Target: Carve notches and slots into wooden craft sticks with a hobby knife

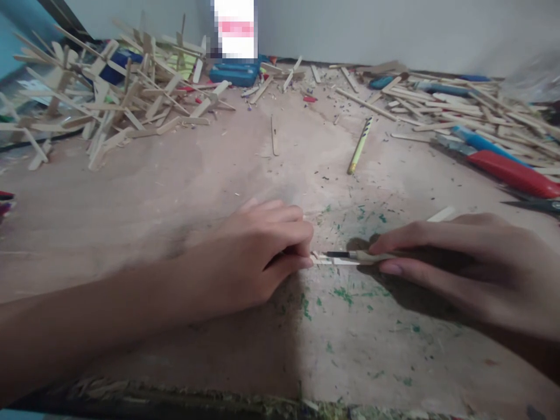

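In the head view, my left hand (266, 251) rests on the wooden table, thumb and forefinger pinched on the left end of a thin pale wooden stick (345, 262). Most of that end is hidden by the fingers. My right hand (464, 262) comes in from the right, closed on a slim tool with a pale handle and a narrow dark tip (339, 254). Its exact kind is unclear. The tip lies along the stick, just right of my left fingertips. A small notch or break shows in the stick there, with tiny shavings beside it.
A tangled pile of craft sticks (131, 93) fills the back left. More sticks (437, 102) lie back right, by a red-handled cutter (511, 172) and a blue one (490, 146). A striped pencil (361, 146), a single stick (274, 135) and a blue case (234, 73) are farther back.
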Action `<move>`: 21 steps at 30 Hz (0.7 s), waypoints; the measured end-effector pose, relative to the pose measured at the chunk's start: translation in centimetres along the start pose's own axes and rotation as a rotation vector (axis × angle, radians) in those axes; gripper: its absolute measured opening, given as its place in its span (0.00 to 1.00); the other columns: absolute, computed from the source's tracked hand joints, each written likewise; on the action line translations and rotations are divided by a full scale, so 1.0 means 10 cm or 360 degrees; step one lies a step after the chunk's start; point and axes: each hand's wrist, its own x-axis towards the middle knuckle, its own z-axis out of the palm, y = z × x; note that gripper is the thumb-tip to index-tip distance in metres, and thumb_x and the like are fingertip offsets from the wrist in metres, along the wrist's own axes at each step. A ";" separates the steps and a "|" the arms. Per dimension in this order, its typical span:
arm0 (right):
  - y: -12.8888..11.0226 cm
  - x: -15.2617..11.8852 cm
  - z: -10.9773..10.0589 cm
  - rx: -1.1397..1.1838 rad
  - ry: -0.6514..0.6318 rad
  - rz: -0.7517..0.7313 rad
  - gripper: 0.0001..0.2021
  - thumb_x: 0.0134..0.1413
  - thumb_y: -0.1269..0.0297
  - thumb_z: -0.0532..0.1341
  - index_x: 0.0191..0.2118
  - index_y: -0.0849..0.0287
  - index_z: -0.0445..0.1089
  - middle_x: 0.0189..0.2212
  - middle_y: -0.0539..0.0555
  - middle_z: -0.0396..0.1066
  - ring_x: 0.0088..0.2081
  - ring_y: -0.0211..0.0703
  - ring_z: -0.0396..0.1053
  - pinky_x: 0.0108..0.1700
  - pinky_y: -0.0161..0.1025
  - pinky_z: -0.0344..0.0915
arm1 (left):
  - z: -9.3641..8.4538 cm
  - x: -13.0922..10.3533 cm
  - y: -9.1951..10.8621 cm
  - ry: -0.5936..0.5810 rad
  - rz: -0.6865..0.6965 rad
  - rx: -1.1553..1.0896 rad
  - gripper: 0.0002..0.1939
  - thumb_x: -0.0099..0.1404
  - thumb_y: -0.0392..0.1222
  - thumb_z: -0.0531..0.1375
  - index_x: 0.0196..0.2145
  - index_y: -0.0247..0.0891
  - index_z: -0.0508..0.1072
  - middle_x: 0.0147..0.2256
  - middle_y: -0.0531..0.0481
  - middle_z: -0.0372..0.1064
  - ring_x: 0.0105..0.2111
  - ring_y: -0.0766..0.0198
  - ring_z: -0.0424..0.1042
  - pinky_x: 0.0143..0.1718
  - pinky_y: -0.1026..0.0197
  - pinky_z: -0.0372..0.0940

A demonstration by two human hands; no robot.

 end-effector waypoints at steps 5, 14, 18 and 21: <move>0.01 0.02 0.03 -0.0123 0.0025 -0.0161 0.10 0.94 0.55 0.65 0.61 0.42 0.86 0.42 0.48 0.94 0.31 0.41 0.86 0.30 0.38 0.76 | 0.00 0.01 0.01 -0.0020 0.0000 -0.0005 0.14 0.85 0.30 0.62 0.38 0.42 0.74 0.36 0.54 0.73 0.40 0.58 0.71 0.46 0.51 0.58; -0.14 0.07 0.12 -0.0143 0.0089 -0.0022 0.14 0.96 0.50 0.62 0.58 0.41 0.87 0.32 0.45 0.87 0.23 0.41 0.78 0.22 0.40 0.68 | -0.02 0.03 0.05 -0.0066 -0.0053 0.0057 0.14 0.84 0.31 0.64 0.38 0.42 0.74 0.36 0.54 0.74 0.40 0.57 0.71 0.46 0.51 0.58; -0.16 0.09 0.12 -0.0070 0.0116 0.0047 0.15 0.93 0.52 0.65 0.48 0.42 0.87 0.29 0.45 0.85 0.23 0.40 0.78 0.20 0.40 0.62 | -0.02 0.03 0.04 -0.0026 -0.0012 0.0052 0.14 0.85 0.30 0.64 0.38 0.42 0.73 0.36 0.54 0.73 0.39 0.57 0.70 0.47 0.50 0.58; -0.14 0.08 0.10 0.0008 0.0100 0.0068 0.15 0.92 0.52 0.67 0.45 0.43 0.85 0.28 0.44 0.84 0.22 0.40 0.76 0.20 0.40 0.63 | -0.03 0.03 0.03 -0.0046 -0.0021 0.0065 0.14 0.85 0.31 0.64 0.38 0.43 0.72 0.36 0.54 0.74 0.39 0.57 0.70 0.47 0.50 0.58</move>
